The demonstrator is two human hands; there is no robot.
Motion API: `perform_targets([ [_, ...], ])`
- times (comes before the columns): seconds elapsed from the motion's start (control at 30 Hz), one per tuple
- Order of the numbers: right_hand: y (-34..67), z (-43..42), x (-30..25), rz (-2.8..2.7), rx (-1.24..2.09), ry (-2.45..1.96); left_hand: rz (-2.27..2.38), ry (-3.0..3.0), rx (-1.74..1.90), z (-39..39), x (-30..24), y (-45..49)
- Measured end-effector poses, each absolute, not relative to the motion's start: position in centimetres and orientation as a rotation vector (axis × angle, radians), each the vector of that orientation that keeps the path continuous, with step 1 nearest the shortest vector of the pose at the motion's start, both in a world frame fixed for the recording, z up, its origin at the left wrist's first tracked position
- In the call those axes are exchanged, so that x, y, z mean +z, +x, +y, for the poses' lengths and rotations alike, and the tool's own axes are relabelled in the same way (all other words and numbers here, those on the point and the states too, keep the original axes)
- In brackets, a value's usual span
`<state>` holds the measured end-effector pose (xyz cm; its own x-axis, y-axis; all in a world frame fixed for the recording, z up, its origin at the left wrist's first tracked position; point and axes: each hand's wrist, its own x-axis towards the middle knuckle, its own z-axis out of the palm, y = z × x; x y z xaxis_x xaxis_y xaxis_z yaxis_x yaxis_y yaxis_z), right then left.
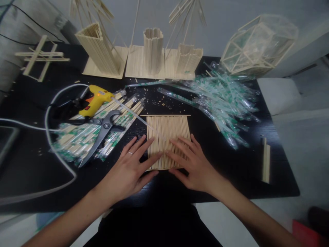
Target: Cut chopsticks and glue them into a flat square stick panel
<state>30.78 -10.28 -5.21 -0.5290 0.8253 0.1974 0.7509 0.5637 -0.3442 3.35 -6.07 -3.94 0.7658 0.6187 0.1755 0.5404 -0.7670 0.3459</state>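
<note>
A flat panel of wooden chopsticks [168, 132] laid side by side lies on the black table [31, 164] in front of me. My left hand [131, 166] rests flat, fingers spread, on the panel's near left corner; a ring shows on one finger. My right hand [191, 161] lies flat, fingers spread, on the panel's near right part. Neither hand holds anything. A single loose stick [166, 115] lies across the panel's far edge.
A yellow glue gun [96, 99] with a glue stick, black cutters [102, 132] and wrapped chopsticks [84, 137] lie at the left. Empty wrappers [223, 99] are heaped at the right. Chopstick-built holders [153, 51] and a wireframe shape [257, 44] stand behind. Two sticks [266, 159] lie near the right edge.
</note>
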Motion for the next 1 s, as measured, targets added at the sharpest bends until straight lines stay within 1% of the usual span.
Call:
perform_targets([
  [0.5,30.6,-10.3,-5.4,-2.477,0.318,-1.279,0.863,2.69,0.369,-5.6,-3.8,3.1],
  [0.67,31.0,-9.8,-4.2,-2.38,0.356,-1.281,0.851,2.7,0.392,-5.7,-3.3,2.8],
  [0.83,33.1,-5.2,-2.4,-2.13,0.34,-1.354,0.803,2.696,0.51,-6.8,-2.7,4.4],
  [0.9,34.1,-2.6,-2.3,-2.092,0.403,-1.426,0.775,2.685,0.533,-7.3,-2.7,5.4],
  [1.0,35.3,0.4,-2.7,-2.121,0.43,-1.422,0.751,2.673,0.556,-7.8,-3.0,6.4],
])
